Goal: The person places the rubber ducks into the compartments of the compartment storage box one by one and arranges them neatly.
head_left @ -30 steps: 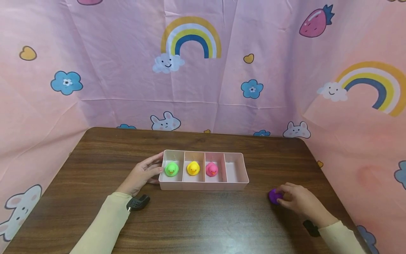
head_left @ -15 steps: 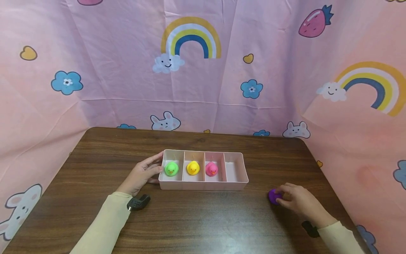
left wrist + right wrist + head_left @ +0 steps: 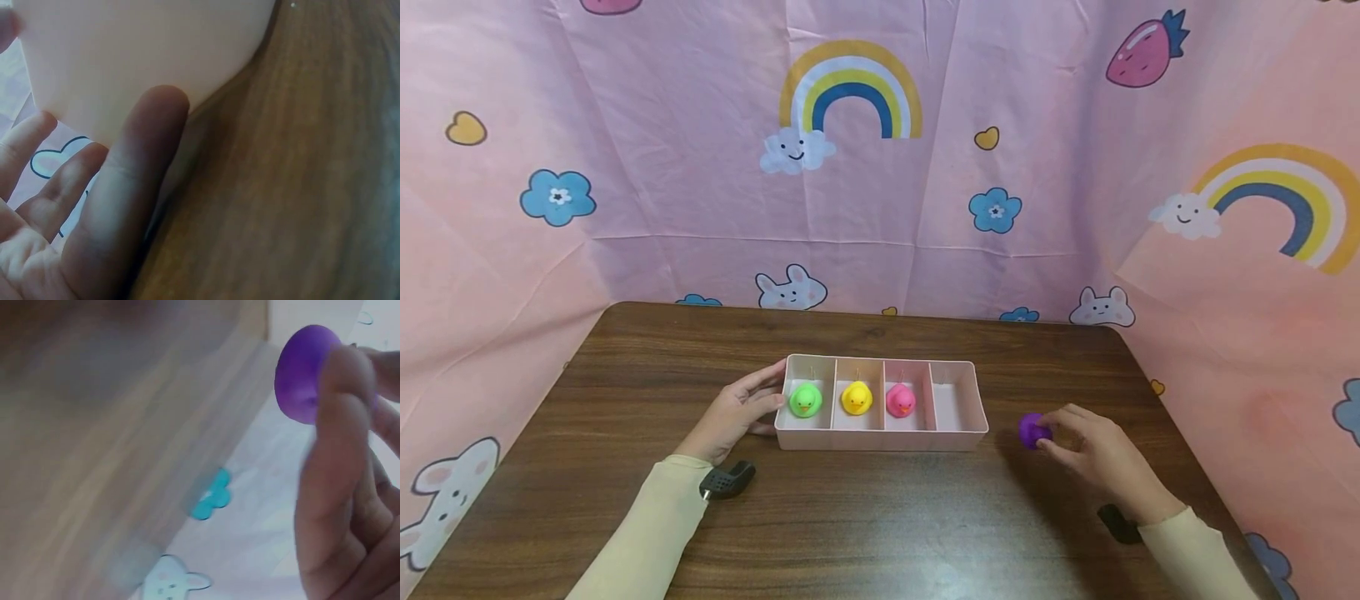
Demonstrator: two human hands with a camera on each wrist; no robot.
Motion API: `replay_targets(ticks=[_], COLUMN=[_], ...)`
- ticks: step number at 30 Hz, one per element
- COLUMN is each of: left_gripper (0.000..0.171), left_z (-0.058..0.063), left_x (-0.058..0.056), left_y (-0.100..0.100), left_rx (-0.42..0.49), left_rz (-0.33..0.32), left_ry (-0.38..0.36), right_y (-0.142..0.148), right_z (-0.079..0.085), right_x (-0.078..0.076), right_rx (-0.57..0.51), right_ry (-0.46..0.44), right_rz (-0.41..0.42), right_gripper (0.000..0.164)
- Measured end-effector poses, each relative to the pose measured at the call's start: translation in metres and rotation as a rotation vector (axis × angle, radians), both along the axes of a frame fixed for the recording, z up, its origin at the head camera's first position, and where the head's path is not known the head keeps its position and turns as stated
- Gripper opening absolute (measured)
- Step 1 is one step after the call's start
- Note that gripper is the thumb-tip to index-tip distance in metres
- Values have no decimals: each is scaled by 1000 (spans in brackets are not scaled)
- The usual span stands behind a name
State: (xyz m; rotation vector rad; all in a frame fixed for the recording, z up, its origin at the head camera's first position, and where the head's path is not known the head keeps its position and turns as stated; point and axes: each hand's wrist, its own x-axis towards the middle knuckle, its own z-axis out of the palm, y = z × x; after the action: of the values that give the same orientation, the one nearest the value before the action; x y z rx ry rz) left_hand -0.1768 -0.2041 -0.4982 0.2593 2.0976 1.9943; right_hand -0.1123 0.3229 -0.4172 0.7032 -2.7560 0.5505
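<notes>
In the head view, my left hand (image 3: 733, 417) rests against the left end of a pink divided box (image 3: 880, 440). Its thumb and fingertips touch the box's end wall (image 3: 125, 56) in the left wrist view. A green toy duck (image 3: 806, 401), a yellow duck (image 3: 857, 398) and a pink duck (image 3: 901, 401) sit in separate compartments from the left; the rightmost compartment holds nothing. To the right of the box, my right hand (image 3: 1101, 454) pinches a rounded purple toy (image 3: 1032, 430) between thumb and fingers. The right wrist view shows the smooth purple toy (image 3: 303, 375) partly covered by the fingers.
Both hands are over a dark brown wooden table (image 3: 880, 517). A pink printed cloth (image 3: 865, 200) with rainbows and flowers hangs behind it and along both sides. Small hooks or threads show at the back of the compartments.
My right hand has lifted the purple toy and moved it away from me and slightly left, toward the box. The left hand, the box and the ducks stay where they were.
</notes>
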Motion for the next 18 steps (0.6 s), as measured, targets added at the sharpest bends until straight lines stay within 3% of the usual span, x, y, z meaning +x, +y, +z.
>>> replay_targets(ticks=[7, 18], left_gripper=[64, 63], left_z=[0, 0], left_x=[-1, 0], left_y=[0, -1], left_rx=[0, 16], left_rz=[5, 0], left_ry=[5, 7], right_y=[-25, -63], right_z=[12, 20], right_x=[-17, -32], right_rx=[-66, -90], right_ry=[112, -12], right_rz=[96, 19], right_gripper=[29, 25])
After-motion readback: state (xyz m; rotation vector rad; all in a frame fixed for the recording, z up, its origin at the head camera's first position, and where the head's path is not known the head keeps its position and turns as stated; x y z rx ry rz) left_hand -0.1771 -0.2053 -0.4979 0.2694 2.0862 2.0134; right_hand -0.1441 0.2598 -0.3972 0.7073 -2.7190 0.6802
